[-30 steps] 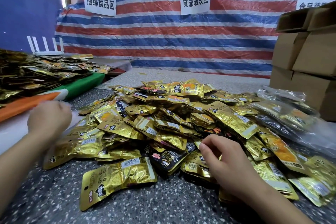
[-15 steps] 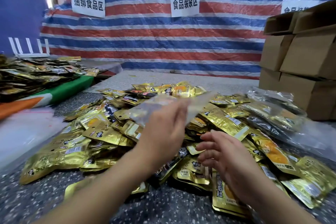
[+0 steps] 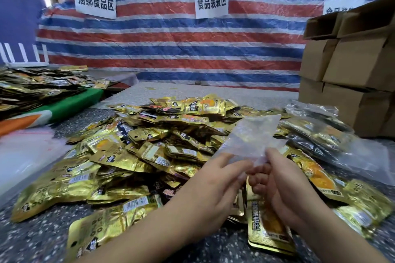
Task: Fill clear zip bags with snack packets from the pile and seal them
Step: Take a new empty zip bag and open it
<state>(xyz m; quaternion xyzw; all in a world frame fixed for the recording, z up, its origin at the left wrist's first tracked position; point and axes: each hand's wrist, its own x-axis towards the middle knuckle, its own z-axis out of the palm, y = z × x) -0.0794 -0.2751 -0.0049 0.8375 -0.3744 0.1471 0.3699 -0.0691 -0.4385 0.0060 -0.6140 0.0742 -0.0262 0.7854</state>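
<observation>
Here we pinch the empty bag (image 3: 252, 136) with both hands, left hand (image 3: 215, 183) and right hand (image 3: 277, 179), above the pile (image 3: 149, 151); it looks light, limp and slippery, so grip its mouth edges.

Both forearms reached forward, hands close together; left hand (image 3: 213, 186) pinched the near edge of a clear zip bag (image 3: 250, 139), right hand (image 3: 282, 179) gripped it just beside, fingers curled
</observation>
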